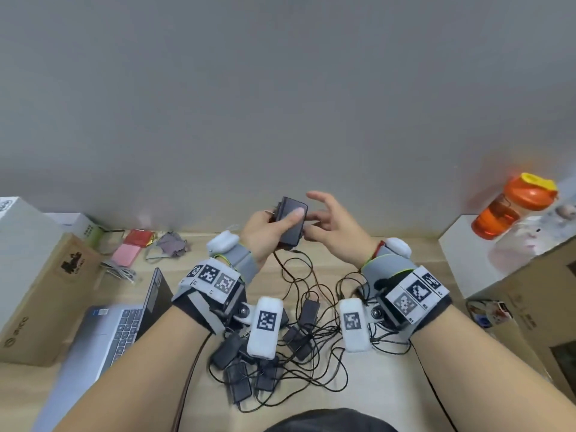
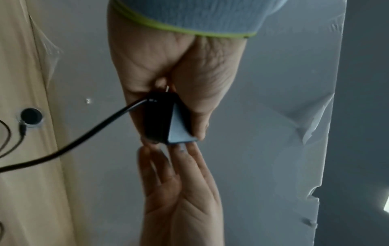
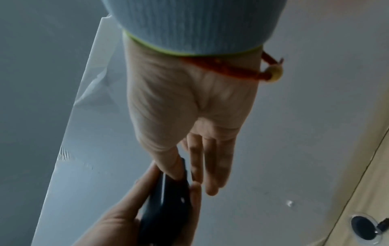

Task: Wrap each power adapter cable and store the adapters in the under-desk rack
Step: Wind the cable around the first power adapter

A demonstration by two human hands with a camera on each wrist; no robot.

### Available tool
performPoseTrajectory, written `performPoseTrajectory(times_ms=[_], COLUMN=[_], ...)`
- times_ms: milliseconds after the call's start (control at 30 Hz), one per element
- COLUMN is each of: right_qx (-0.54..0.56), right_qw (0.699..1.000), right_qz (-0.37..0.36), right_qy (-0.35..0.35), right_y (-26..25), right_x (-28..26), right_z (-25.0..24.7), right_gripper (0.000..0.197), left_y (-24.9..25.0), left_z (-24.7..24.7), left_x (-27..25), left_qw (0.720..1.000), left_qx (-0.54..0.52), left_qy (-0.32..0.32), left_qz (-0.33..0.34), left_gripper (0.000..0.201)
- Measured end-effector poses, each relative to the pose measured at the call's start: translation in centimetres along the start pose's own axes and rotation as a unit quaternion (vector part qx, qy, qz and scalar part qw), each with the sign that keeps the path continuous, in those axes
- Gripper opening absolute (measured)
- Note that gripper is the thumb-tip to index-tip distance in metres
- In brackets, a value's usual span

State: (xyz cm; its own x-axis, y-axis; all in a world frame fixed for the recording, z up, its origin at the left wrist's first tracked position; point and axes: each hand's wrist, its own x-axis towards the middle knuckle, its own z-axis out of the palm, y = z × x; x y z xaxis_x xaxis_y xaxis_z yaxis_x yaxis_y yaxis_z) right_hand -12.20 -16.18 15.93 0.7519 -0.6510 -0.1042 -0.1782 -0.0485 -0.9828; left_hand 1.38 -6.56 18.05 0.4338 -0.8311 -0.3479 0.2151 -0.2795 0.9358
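Pale wood-grain desk top [image 1: 389,385] carries the work, bounded at the far edge by a plain grey wall [image 1: 280,88]. Nearest the person lies a tangled heap of small black power adapters with thin black cables [image 1: 280,353]; none of these appears wrapped, so most of the task likely remains. An open silver laptop [image 1: 118,332] sits to the left of the heap, and brown cardboard boxes [image 1: 40,291] flank both sides.

Beyond the heap, the left hand [image 1: 268,235] holds one flat black rectangular power adapter [image 1: 291,221] raised above the desk, thumb pressed on its broad face and fingers curled behind. This grip probably keeps the body steady as a core for winding. Its thin black cable [image 2: 84,133] leaves the lower end and trails down to the desk, unwound.

The right hand [image 1: 336,229] is just beside the adapter with fingers spread and straight, holding nothing; its fingertips [image 2: 189,149] reach the adapter's far edge, apparently ready to take up the cable.

Farther right, an orange translucent bottle with a yellow cap [image 1: 514,210] stands on a white box. The under-desk rack is not visible.
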Motion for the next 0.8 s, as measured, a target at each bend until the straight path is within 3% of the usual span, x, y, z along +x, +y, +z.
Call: performPoseTrajectory(times_ms=[133,233,367,567,700,800], right_qx=[-0.076,-0.134,-0.109,-0.144,-0.135,-0.187], right_qw=[0.988,0.972,0.987,0.988,0.988,0.976], right_qz=[0.031,-0.001,-0.037,-0.049,-0.052,-0.039], right_qy=[-0.130,-0.193,-0.113,-0.022,0.045,0.109], right_y=[0.0,0.1,-1.5,-2.0,-2.4,-1.4], right_x=[0.0,-0.5,-0.5,0.5,1.1,2.0], right_z=[-0.1,-0.1,-1.6,-6.5,-8.8,-10.5], right_gripper=[0.034,0.026,0.034,0.037,0.037,0.042], left_y=[2.8,4.3,5.1,4.8,5.1,5.1], left_z=[0.6,1.0,1.4,1.8,2.3,2.5], left_x=[-0.1,-0.4,-0.7,-0.8,-0.7,-0.5], left_qw=[0.994,0.991,0.996,0.998,0.997,0.997], left_qx=[-0.101,-0.123,-0.086,-0.015,0.025,0.049], left_qy=[0.022,0.027,0.031,-0.037,-0.053,-0.058], left_qz=[0.041,0.043,0.003,-0.051,-0.043,-0.035], left_gripper=[0.039,0.035,0.031,0.031,0.027,0.019])
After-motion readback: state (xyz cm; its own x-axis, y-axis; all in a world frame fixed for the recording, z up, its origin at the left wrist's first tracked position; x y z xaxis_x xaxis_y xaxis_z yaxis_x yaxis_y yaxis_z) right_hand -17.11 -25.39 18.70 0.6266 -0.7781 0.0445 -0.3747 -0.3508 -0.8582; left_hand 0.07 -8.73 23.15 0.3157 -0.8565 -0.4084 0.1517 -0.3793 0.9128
